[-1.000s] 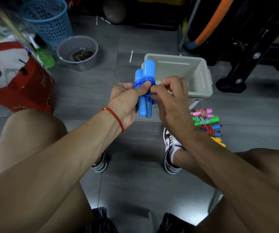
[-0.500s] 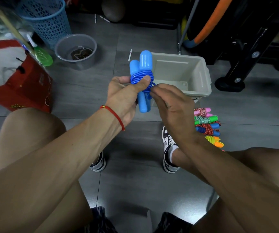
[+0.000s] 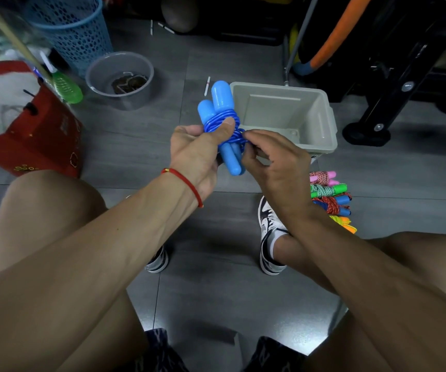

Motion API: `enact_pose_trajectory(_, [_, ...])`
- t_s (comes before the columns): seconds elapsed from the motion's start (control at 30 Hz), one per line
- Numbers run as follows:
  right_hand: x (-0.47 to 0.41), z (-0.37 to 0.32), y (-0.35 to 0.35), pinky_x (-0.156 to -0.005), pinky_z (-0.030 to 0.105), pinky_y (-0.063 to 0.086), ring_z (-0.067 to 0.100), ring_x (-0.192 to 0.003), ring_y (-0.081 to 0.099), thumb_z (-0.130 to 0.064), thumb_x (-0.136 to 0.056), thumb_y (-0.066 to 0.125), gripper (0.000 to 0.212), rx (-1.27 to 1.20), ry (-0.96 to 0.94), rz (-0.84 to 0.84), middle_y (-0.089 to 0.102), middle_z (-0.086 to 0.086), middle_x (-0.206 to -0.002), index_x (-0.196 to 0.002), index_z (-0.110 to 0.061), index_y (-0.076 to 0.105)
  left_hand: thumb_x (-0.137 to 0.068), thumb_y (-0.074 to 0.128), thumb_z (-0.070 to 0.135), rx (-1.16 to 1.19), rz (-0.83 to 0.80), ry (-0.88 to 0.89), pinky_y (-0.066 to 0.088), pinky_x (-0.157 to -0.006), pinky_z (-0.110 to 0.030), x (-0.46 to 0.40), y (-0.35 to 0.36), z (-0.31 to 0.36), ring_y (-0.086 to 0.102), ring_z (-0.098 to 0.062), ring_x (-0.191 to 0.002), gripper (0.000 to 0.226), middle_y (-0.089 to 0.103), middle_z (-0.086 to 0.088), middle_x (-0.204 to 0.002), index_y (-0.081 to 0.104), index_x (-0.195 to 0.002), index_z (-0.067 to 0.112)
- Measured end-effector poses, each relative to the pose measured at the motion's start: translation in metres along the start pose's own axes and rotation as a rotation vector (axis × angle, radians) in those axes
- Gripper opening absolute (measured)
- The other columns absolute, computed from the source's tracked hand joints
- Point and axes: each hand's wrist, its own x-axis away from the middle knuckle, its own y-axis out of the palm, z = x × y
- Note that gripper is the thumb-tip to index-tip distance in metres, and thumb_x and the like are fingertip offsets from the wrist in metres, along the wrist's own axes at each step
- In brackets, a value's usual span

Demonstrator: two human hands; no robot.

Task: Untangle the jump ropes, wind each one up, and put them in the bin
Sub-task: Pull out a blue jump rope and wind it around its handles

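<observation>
A blue jump rope [image 3: 223, 103], its two handles side by side with the cord wound round them, stands upright in front of me. My left hand [image 3: 197, 154] grips the bundle, thumb pressed over the coils. My right hand [image 3: 275, 162] pinches the cord at the bundle's right side with its fingertips. Just behind the bundle sits the beige bin [image 3: 321, 124], with nothing visible inside. Several wound ropes [image 3: 329, 197] in pink, green, blue and orange lie stacked on the floor to the right of my right foot.
A red bag [image 3: 36, 135] stands at the left, with a blue mesh basket [image 3: 74, 36] and a clear round tub [image 3: 120, 79] behind it. Black equipment legs [image 3: 383, 103] and an orange-padded bar [image 3: 334, 36] crowd the back right. My knees frame the grey tiled floor.
The blue bundle has stayed nearly in place. My right hand has dropped its fingers from the top of the coils to the right side of the bundle, still working the cord.
</observation>
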Motion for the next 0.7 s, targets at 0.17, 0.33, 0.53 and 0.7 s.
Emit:
enact_pose_trajectory(0.17, [-0.009, 0.002, -0.007, -0.060, 0.041, 0.058, 0.026, -0.067, 0.069, -0.001, -0.083, 0.064, 0.010, 0.154, -0.042, -0.002, 0.072, 0.010, -0.083, -0.089, -0.001, 0.072, -0.084, 0.077, 0.000, -0.062, 0.035, 0.100, 0.059, -0.081, -0.058, -0.005, 0.004, 0.001, 0.069, -0.033, -0.082, 0.038, 0.062, -0.020, -0.096, 0.042, -0.098, 0.006])
enact_pose_trajectory(0.33, [-0.019, -0.013, -0.012, -0.065, 0.034, 0.061, 0.013, -0.064, 0.073, -0.007, -0.085, 0.064, 0.008, -0.224, 0.551, 0.012, 0.072, 0.000, -0.072, -0.083, -0.012, 0.069, -0.074, 0.079, 0.013, -0.260, -0.023, 0.285, 0.058, -0.082, -0.058, -0.005, 0.004, 0.003, 0.070, -0.035, -0.084, 0.044, 0.065, -0.028, -0.097, 0.041, -0.095, 0.013])
enact_pose_trajectory(0.53, [-0.029, -0.023, -0.016, -0.082, 0.040, 0.062, 0.033, -0.083, 0.076, 0.006, -0.096, 0.051, 0.019, -0.819, 0.979, 0.049, 0.074, 0.018, -0.086, -0.084, -0.001, 0.063, -0.086, 0.074, 0.016, -0.270, -0.122, 0.232, 0.059, -0.083, -0.054, -0.008, 0.003, 0.000, 0.070, -0.037, -0.095, 0.038, 0.066, -0.022, -0.107, 0.041, -0.105, 0.013])
enact_pose_trajectory(0.7, [-0.021, -0.012, -0.020, -0.087, 0.052, 0.060, 0.028, -0.088, 0.076, -0.002, -0.088, 0.060, 0.009, -0.517, 0.696, -0.155, 0.076, 0.012, -0.093, -0.090, -0.005, 0.068, -0.088, 0.074, 0.013, -0.242, -0.197, 0.084, 0.058, -0.089, -0.052, -0.008, 0.001, 0.001, 0.069, -0.025, -0.089, 0.045, 0.067, -0.013, -0.105, 0.041, -0.118, 0.009])
